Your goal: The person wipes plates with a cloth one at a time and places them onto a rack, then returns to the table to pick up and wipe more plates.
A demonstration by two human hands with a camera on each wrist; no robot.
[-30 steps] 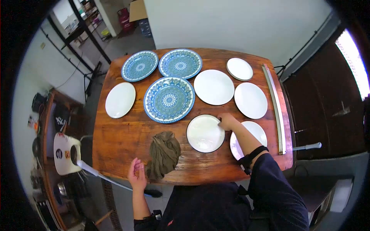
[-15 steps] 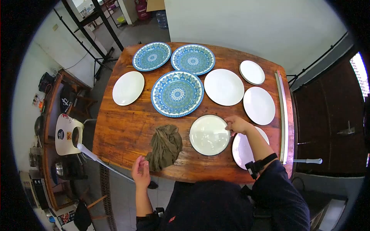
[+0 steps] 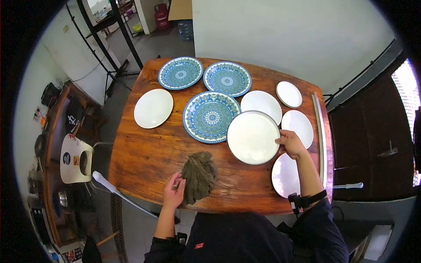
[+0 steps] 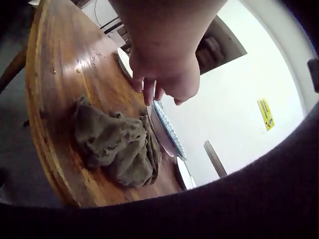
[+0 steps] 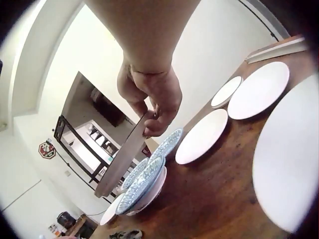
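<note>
In the head view a white dark-rimmed plate (image 3: 253, 137) is held above the table by the right hand (image 3: 293, 143), which pinches its right edge. The right wrist view has the same plate (image 5: 122, 162) edge-on, lifted clear of the wood, with the thumb and fingers of the right hand (image 5: 152, 99) gripping it. The left hand (image 3: 173, 191) is beside a crumpled brown cloth (image 3: 199, 177), fingers loosely bent and holding nothing. From the left wrist the hand (image 4: 164, 74) hangs above and beyond the cloth (image 4: 117, 144).
Three blue patterned plates (image 3: 212, 117) sit at the middle and back of the wooden table (image 3: 144, 153). A white plate (image 3: 153, 108) lies at the left, with several more at the right (image 3: 286, 175). A long pale strip (image 3: 320, 136) runs along the right edge.
The right hand has raised the dark-rimmed plate off the table, up and toward the blue plates. The left hand stays near the cloth. The head view has shifted.
</note>
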